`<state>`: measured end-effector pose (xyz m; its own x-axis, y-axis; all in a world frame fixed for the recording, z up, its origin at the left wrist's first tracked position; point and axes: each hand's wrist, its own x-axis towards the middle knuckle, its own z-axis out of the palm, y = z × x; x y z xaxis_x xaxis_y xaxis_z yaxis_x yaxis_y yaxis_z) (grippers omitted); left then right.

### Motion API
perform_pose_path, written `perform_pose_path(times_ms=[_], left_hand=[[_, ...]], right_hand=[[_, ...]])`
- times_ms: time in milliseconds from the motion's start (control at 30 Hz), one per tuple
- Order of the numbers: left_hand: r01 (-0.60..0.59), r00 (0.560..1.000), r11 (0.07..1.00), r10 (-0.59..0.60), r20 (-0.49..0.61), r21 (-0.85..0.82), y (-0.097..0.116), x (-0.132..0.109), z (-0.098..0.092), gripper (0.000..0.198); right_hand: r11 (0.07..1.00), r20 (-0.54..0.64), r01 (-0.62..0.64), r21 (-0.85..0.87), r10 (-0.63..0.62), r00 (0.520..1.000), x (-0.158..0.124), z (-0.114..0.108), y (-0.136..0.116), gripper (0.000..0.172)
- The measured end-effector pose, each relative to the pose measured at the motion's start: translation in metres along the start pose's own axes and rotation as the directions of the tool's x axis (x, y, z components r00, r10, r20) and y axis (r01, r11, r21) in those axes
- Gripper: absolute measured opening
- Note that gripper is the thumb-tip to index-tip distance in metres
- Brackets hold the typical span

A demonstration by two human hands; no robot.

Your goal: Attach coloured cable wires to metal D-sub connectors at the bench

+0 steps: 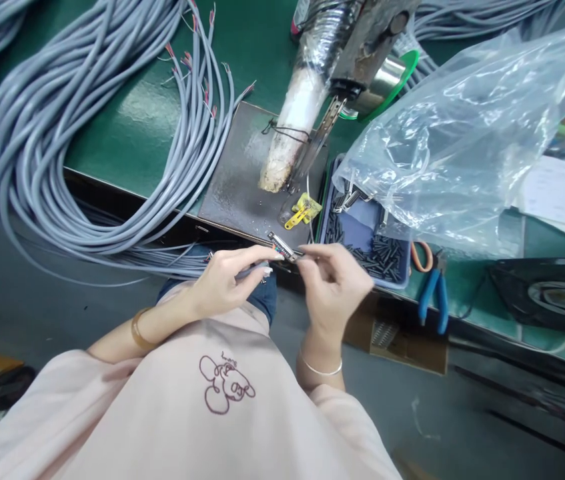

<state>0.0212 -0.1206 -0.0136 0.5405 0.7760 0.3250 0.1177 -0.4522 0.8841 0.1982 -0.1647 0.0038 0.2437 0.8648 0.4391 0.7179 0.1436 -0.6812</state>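
My left hand (232,277) is closed on the end of a grey cable (189,265), with small coloured wires showing at the fingertips. Between my two hands is a metal multi-pin connector (283,247), and the wires meet its near side. The thumb and fingers of my right hand (335,277) pinch the connector's right end. Just beyond the connector, a yellow clip (302,212) lies on a dark metal plate (237,167). Whether the wires are joined to the pins is too small to tell.
Coiled grey cables (37,133) fill the left of the green table (127,100). A soldering fixture (302,93) stands over the plate. To the right are a blue bin (405,267) of black sleeves, a clear plastic bag (462,127), blue-handled pliers (433,293) and a black fan (552,293).
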Motion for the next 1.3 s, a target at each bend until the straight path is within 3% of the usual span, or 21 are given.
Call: perform_pose_path(times_ms=[67,200,333,500,567,633,700,800,900,1033,1133,1300], left_hand=[[-0.109,0.994,0.994,0.109,-0.013,0.027,-0.001,-0.001,0.0,0.019],[-0.242,0.964,0.949,0.259,-0.064,0.2,0.0,-0.004,0.002,0.017],[-0.277,0.937,0.881,0.336,-0.095,0.383,0.003,-0.004,0.001,0.021],[-0.135,0.978,0.987,0.147,-0.151,0.087,0.005,0.001,0.001,0.013],[-0.043,0.989,0.998,0.035,-0.144,-0.053,0.002,0.004,0.002,0.011],[0.085,0.986,0.98,-0.108,-0.126,-0.178,-0.003,0.008,0.001,0.01],[0.213,0.961,0.933,-0.254,-0.109,-0.292,-0.007,0.013,0.0,0.008],[0.32,0.919,0.846,-0.386,-0.076,-0.427,-0.012,0.02,-0.003,0.01],[0.363,0.9,0.781,-0.435,-0.025,-0.508,-0.014,0.027,-0.006,0.013],[0.375,0.899,0.758,-0.438,0.008,-0.535,-0.014,0.035,-0.008,0.016],[0.328,0.915,0.82,-0.398,-0.057,-0.47,-0.016,0.04,-0.006,0.014],[0.252,0.936,0.931,-0.303,-0.177,-0.263,-0.02,0.048,-0.003,0.01]], right_hand=[[0.995,0.016,-0.098,0.02,0.098,0.995,0.004,-0.006,0.001,0.017],[0.956,0.302,-0.254,0.144,0.202,0.932,0.009,-0.006,0.002,0.02],[0.902,0.299,-0.31,0.3,0.219,0.929,0.009,0.0,0.003,0.02],[0.917,0.285,-0.256,0.306,0.168,0.944,0.01,0.003,-0.003,0.017],[0.955,0.193,-0.181,0.233,0.137,0.972,0.01,0.004,-0.005,0.015],[0.97,0.015,-0.108,0.217,0.108,0.994,0.009,0.005,-0.004,0.015],[0.951,-0.166,-0.032,0.307,0.087,0.982,0.006,0.005,-0.002,0.015],[0.904,-0.195,-0.019,0.427,0.113,0.974,0.0,0.003,0.001,0.014],[0.937,-0.102,-0.099,0.336,0.141,0.985,-0.005,0.003,0.003,0.01],[0.974,-0.012,-0.072,0.217,0.076,0.997,-0.004,0.014,0.006,0.008],[0.973,0.035,-0.057,0.224,0.05,0.998,0.003,0.023,0.007,0.012],[0.975,-0.011,-0.054,0.214,0.057,0.998,0.012,0.029,0.008,0.016]])
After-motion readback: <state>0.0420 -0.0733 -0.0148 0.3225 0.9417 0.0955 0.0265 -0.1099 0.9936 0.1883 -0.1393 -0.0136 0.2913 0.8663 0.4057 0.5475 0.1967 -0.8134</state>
